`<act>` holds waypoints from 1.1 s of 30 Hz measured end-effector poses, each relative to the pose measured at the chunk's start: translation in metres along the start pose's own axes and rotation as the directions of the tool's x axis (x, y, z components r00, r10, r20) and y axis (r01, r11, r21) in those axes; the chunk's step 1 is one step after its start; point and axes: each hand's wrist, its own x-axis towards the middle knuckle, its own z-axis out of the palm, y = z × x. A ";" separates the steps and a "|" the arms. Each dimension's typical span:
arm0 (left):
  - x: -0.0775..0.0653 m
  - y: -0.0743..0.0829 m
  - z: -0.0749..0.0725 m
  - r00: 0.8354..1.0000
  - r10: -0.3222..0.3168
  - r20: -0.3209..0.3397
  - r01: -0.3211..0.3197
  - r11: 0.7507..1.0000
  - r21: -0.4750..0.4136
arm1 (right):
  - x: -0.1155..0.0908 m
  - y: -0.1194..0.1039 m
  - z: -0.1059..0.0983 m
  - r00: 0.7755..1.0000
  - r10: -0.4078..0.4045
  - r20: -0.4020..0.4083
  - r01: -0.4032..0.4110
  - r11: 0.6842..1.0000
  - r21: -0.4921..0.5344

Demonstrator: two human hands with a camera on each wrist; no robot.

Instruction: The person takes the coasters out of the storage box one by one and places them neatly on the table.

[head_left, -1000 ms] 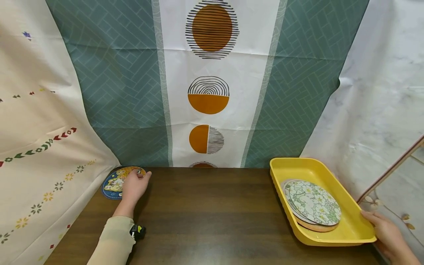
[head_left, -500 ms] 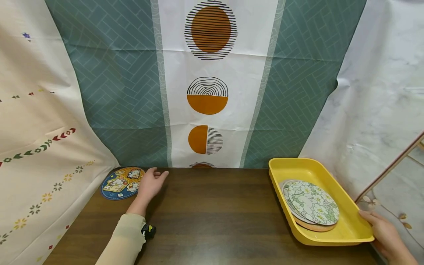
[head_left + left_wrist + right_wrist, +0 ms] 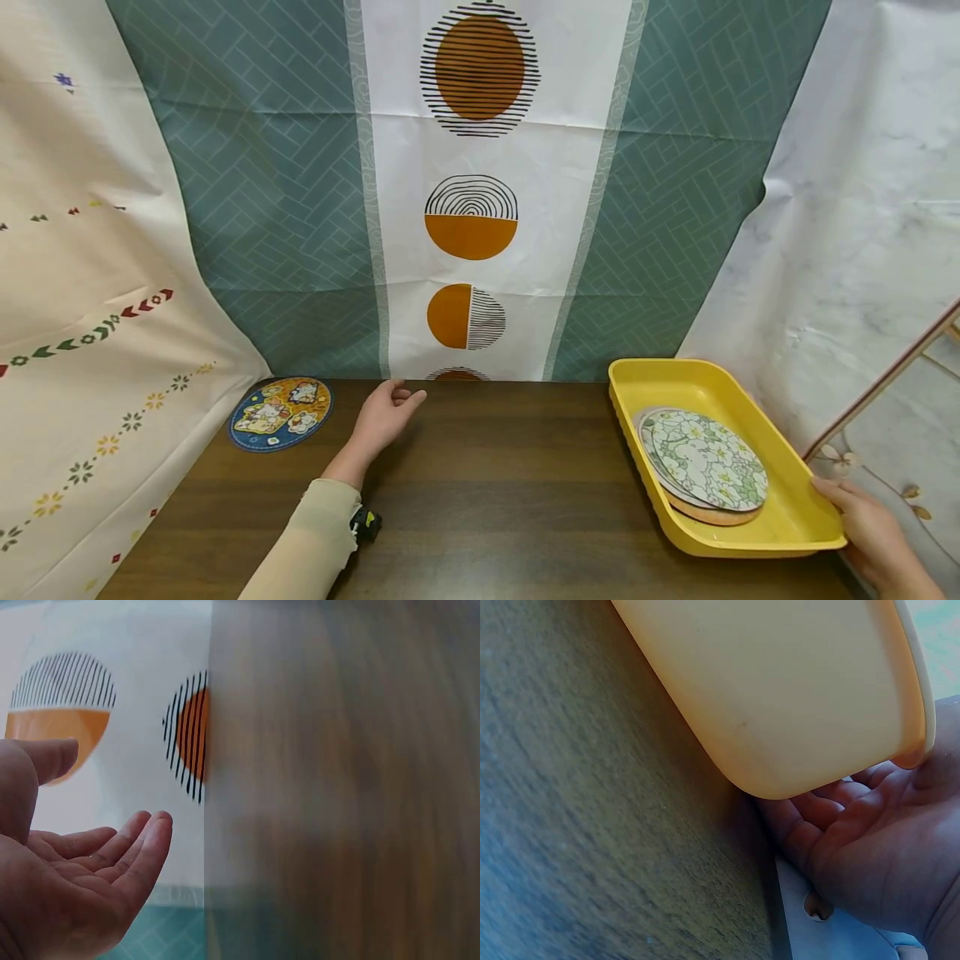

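My left hand [image 3: 381,421] is over the back of the table, its thumb and fingers apart. The left wrist view shows nothing between the fingers of that hand [image 3: 90,877]. To its left lies a round blue-and-orange mat [image 3: 279,415] with cartoon figures, flat on the table. At the far right, my right hand [image 3: 873,529] grips the near right corner of a yellow plastic tray [image 3: 693,382]. In the right wrist view its fingers [image 3: 840,806] curl under the tray's rim. A stack of round mats sits in the tray, a green floral mat [image 3: 708,458] on top.
The dark wood table [image 3: 495,467] runs back to a patterned cloth [image 3: 480,192] hanging behind it. A cream embroidered cloth [image 3: 97,350] drapes down the left side. On the right hangs a white marbled cloth [image 3: 847,275].
My left hand has moved right, away from the blue-and-orange mat, which is now fully uncovered. The right hand keeps its grip on the tray.
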 end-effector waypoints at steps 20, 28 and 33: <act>0.000 0.053 0.076 0.992 0.074 0.104 -0.065 0.994 -0.089 | -0.002 -0.001 -0.001 0.999 0.028 -0.031 -0.028 0.999 -0.019; -0.002 0.070 0.097 0.982 0.106 0.157 -0.090 0.991 -0.103 | -0.001 -0.001 -0.002 0.999 0.019 -0.040 -0.020 1.000 -0.014; -0.001 0.075 0.103 0.980 0.114 0.161 -0.098 0.990 -0.101 | 0.000 -0.002 -0.001 0.999 0.020 -0.029 -0.020 1.000 -0.004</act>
